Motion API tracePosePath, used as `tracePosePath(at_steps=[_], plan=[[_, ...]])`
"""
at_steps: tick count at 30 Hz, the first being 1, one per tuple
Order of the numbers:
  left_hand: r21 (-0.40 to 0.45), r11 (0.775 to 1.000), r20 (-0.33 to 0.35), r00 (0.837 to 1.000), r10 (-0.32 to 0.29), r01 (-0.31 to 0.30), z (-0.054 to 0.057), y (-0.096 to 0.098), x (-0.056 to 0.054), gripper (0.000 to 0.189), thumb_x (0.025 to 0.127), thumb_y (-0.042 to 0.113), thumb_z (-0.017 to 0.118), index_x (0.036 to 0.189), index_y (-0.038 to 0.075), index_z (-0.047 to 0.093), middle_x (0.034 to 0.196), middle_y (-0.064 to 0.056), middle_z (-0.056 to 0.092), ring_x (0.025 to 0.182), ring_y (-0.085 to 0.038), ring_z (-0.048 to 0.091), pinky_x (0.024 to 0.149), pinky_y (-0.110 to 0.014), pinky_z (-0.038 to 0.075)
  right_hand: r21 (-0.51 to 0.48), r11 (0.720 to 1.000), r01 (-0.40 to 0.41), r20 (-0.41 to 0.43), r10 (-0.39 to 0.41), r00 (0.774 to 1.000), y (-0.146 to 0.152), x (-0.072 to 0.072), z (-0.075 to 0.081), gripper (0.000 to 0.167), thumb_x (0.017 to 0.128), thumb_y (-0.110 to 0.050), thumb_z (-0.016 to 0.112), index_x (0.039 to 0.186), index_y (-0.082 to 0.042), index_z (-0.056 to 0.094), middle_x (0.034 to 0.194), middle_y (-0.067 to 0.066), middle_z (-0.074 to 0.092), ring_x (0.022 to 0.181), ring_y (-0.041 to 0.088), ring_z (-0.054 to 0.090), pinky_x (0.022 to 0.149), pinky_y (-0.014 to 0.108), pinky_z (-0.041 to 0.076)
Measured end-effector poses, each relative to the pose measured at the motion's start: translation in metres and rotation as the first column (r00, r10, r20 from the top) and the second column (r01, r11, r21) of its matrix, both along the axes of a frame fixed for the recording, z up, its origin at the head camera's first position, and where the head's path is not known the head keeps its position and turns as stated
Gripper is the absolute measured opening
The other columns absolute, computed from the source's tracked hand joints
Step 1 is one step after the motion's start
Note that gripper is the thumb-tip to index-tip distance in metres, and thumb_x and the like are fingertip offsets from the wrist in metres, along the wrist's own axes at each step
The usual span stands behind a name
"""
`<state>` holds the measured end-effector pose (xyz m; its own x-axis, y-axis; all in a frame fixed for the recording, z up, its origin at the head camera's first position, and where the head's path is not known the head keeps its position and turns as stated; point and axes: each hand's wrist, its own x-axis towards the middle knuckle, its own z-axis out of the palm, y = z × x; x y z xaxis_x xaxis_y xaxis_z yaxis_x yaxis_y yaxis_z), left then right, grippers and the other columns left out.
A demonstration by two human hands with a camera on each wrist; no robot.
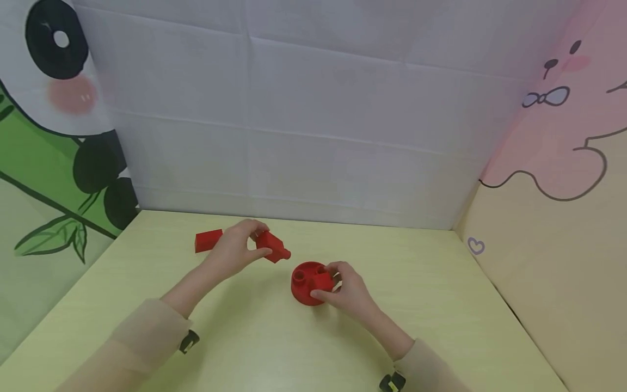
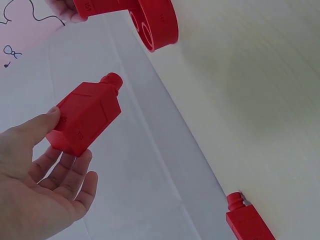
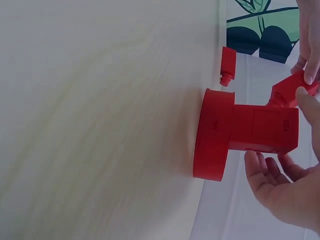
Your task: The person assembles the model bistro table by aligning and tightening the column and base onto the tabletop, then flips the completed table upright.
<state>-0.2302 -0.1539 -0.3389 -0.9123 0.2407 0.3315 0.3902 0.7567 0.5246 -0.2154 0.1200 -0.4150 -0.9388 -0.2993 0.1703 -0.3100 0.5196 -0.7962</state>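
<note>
A red square-bodied bottle (image 1: 270, 247) with a short round neck is pinched between the thumb and fingers of my left hand (image 1: 234, 249), raised over the table. In the left wrist view this bottle (image 2: 87, 117) tilts with its neck up and right. My right hand (image 1: 351, 291) grips a second red square bottle (image 3: 265, 129), set neck end against a round red holder (image 3: 214, 135); its neck is hidden. The holder (image 1: 300, 293) shows round sockets on its top in the head view, left of my right fingers.
A third red bottle (image 1: 208, 240) lies on its side on the pale wooden table (image 1: 264, 348), behind my left wrist. A white cloth wall (image 1: 294, 163) stands at the table's back edge, with printed panels (image 1: 539, 218) on both sides.
</note>
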Motion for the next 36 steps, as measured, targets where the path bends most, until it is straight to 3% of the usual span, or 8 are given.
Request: tracePosePath(at_steps=[6,15,24,32,36], plan=[[-0.012,0.999,-0.040,0.998,-0.052,0.051,-0.001,0.015,0.006,0.044,0.078,0.017,0.078,0.117,0.006,0.061,0.104,-0.004,0.062,0.091,-0.021,0.059,0.077,-0.035,0.052,0.021,0.998,0.065,-0.060,-0.064,0.996,-0.005,0.005,0.005,0.049,0.075,-0.026,0.080,0.112,-0.003,0.056,0.096,0.002,0.059,0.084,0.015,0.055,0.065,0.022,0.051],[-0.116,0.985,-0.069,0.988,-0.136,0.127,-0.004,0.030,0.008,0.044,0.078,0.019,0.078,0.117,0.008,0.063,0.100,-0.002,0.060,0.088,-0.017,0.060,0.077,-0.031,0.053,0.057,0.997,0.044,-0.113,-0.037,0.993,0.007,0.000,0.008,0.042,0.077,-0.021,0.078,0.112,-0.003,0.063,0.098,0.001,0.063,0.085,0.016,0.059,0.068,0.022,0.051],[-0.154,0.972,-0.040,0.982,-0.186,0.178,-0.015,0.038,-0.003,0.043,0.079,0.019,0.076,0.119,0.010,0.063,0.101,-0.001,0.060,0.091,-0.017,0.059,0.080,-0.032,0.052,0.092,0.996,0.009,-0.163,0.006,0.987,0.017,-0.009,0.006,0.040,0.078,-0.019,0.077,0.115,-0.006,0.066,0.100,0.000,0.068,0.088,0.019,0.061,0.073,0.027,0.053],[-0.128,0.971,0.039,0.979,-0.200,0.203,-0.019,0.044,-0.007,0.042,0.081,0.016,0.075,0.121,0.012,0.063,0.102,0.000,0.058,0.092,-0.016,0.055,0.075,-0.027,0.050,0.016,1.000,-0.014,-0.092,0.015,0.996,0.024,-0.020,-0.002,0.037,0.080,-0.018,0.075,0.115,-0.010,0.066,0.105,0.003,0.068,0.090,0.024,0.064,0.076,0.025,0.054],[-0.125,0.962,0.060,0.970,-0.235,0.241,-0.022,0.047,-0.008,0.041,0.081,0.017,0.075,0.120,0.013,0.064,0.101,0.001,0.056,0.093,-0.016,0.053,0.076,-0.027,0.049,-0.031,0.998,-0.048,-0.082,0.045,0.996,0.026,-0.025,-0.005,0.036,0.081,-0.015,0.074,0.116,-0.008,0.065,0.107,0.005,0.068,0.092,0.022,0.065,0.079,0.034,0.055]])
